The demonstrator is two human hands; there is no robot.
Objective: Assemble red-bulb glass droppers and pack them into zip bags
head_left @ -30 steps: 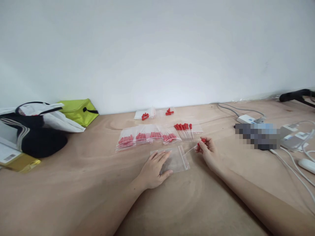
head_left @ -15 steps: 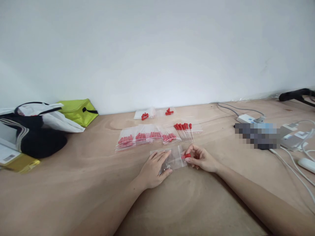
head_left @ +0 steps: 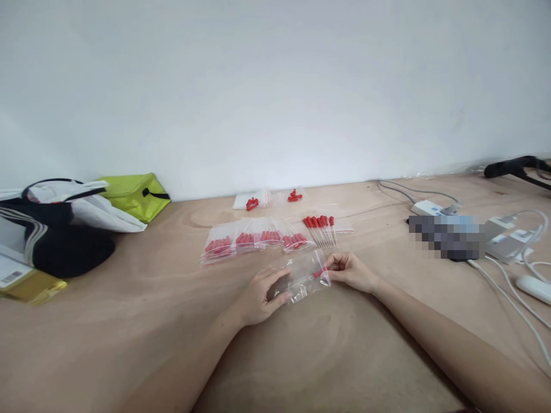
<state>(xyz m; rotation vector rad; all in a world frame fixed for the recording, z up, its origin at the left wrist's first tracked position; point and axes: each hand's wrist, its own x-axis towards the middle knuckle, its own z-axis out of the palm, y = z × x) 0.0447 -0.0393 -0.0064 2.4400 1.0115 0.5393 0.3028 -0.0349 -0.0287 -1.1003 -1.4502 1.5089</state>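
A clear zip bag (head_left: 303, 274) lies raised at an angle between my two hands. My left hand (head_left: 260, 295) curves round its left end, thumb along the near side and fingers along the far side. At the bag's right end, my right hand (head_left: 346, 271) is closed in a pinch on a dropper (head_left: 319, 272), whose red rubber bulb shows inside the bag mouth. The dropper's glass tube is hard to make out through the plastic. Just behind the bag, several droppers (head_left: 318, 222) with red bulbs lie side by side, their thin glass tubes pointing toward me.
Flat zip bags (head_left: 245, 238) with red-bulbed droppers overlap in a row beyond my left hand. Red bulbs (head_left: 252, 203) lie on more bags near the wall. A black cap (head_left: 71, 246) and green bag (head_left: 133, 195) stand left; a power strip (head_left: 430, 209) and cables lie right.
The dropper has moved left into the bag mouth, held by my right hand. My left hand has gone from lying flat on the bag to curling round its lifted end.
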